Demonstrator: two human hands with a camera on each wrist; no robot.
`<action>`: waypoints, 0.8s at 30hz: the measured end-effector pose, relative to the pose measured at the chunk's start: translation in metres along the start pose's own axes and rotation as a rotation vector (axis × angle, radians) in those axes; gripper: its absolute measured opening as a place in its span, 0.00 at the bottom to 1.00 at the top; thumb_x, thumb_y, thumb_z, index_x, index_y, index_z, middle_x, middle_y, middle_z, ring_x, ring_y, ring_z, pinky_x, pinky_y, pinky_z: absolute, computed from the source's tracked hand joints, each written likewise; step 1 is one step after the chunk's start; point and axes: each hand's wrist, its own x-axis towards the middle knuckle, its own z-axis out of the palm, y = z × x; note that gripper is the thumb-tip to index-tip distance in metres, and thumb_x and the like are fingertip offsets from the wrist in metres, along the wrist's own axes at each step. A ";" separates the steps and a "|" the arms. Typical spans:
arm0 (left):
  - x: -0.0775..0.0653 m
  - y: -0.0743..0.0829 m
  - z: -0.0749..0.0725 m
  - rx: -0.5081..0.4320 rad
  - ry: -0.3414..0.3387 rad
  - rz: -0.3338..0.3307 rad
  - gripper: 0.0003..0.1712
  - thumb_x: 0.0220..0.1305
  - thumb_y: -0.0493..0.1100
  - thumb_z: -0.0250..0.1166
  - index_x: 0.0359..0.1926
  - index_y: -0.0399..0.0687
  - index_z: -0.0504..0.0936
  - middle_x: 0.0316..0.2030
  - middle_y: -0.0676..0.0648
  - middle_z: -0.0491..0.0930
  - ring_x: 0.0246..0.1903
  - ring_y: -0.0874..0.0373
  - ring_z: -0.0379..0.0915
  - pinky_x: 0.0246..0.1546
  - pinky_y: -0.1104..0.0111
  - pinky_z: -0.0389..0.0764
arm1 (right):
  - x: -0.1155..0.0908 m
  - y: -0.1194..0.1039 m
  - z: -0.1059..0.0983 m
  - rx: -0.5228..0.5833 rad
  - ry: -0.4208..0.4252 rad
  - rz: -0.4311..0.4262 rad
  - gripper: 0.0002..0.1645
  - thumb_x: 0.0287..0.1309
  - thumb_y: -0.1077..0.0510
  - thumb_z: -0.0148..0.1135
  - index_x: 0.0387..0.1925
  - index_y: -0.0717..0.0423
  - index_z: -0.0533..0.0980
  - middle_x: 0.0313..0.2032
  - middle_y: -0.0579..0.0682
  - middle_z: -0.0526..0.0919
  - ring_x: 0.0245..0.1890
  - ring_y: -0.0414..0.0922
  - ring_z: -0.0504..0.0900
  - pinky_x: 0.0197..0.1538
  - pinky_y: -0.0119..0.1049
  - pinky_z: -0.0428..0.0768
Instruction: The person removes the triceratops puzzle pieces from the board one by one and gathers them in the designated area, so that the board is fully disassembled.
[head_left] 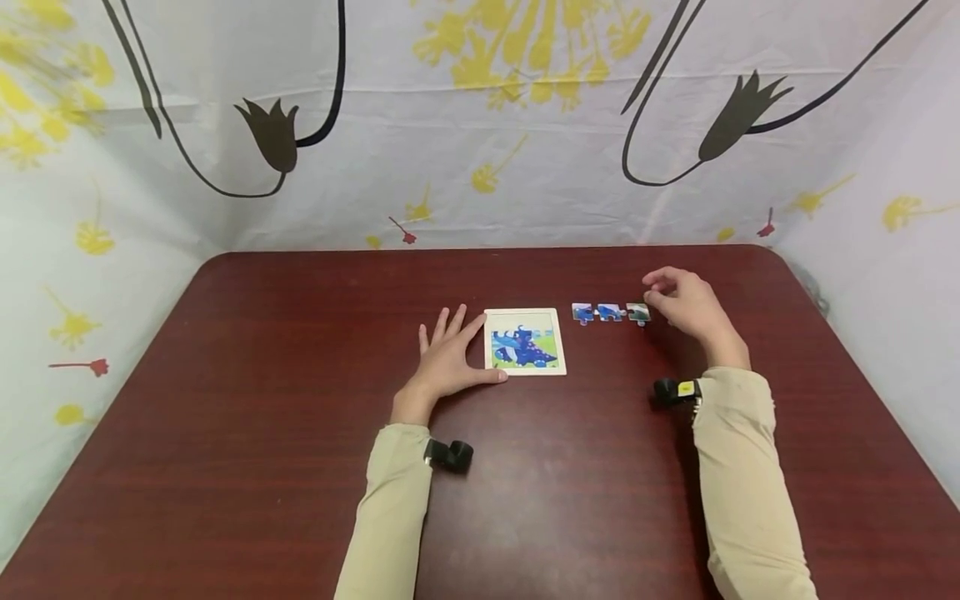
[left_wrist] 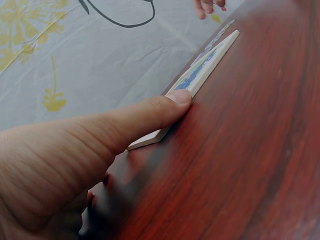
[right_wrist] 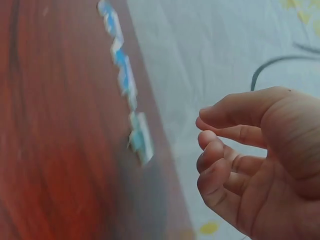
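Observation:
A square white puzzle tray (head_left: 528,317) lies on the table, its lower part filled with a blue dinosaur picture (head_left: 525,348) and its upper strip bare. My left hand (head_left: 442,364) is spread along the tray's left side, index fingertip at the upper corner and thumb on the lower edge; the left wrist view shows the thumb (left_wrist: 165,110) resting on that edge. Three loose jigsaw pieces (head_left: 609,312) form a row to the tray's right. Just right of the end piece (right_wrist: 140,136), my right hand (head_left: 692,308) hovers with loosely bent fingers, nothing visible between them.
The dark red-brown table (head_left: 262,400) extends on both sides of the tray. Behind it hangs a pale cloth (head_left: 450,167) printed with yellow flowers and dark stems. Black cameras sit on the left wrist (head_left: 452,456) and right wrist (head_left: 670,392).

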 end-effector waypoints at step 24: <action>-0.002 -0.001 -0.003 0.013 -0.021 0.035 0.56 0.44 0.70 0.66 0.71 0.60 0.55 0.72 0.45 0.40 0.70 0.45 0.26 0.61 0.43 0.26 | 0.002 -0.116 0.114 -0.153 -0.352 -0.348 0.19 0.58 0.61 0.61 0.51 0.62 0.75 0.23 0.48 0.75 0.17 0.40 0.69 0.26 0.34 0.70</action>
